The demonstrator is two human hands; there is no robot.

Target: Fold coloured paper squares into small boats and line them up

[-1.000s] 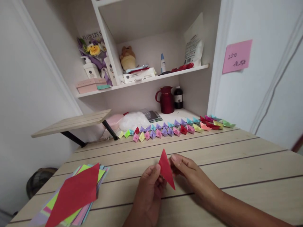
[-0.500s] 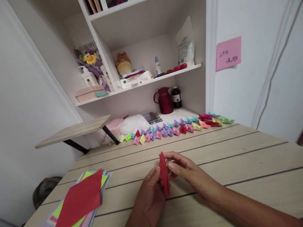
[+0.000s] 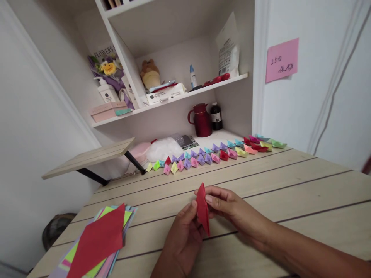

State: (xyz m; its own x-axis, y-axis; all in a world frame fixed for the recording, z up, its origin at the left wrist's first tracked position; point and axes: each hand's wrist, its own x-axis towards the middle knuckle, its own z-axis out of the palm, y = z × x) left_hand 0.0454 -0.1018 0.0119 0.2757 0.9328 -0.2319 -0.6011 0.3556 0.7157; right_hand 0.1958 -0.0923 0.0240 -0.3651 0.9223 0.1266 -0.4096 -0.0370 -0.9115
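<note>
red paper [image 3: 202, 208] pinched mid-table, open wood around

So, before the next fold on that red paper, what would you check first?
1. Grip: red paper pinched by left hand and right hand: ok.
2. Edges lined up along the crease: cannot tell, the paper is seen nearly edge-on.
3. Lower tip off the table: cannot tell.
4. Bare table around the hands for pressing a crease: ok.
5. Stack of coloured sheets apart from the hands: ok.
6. Row of folded pieces far from the hands: ok.
</note>
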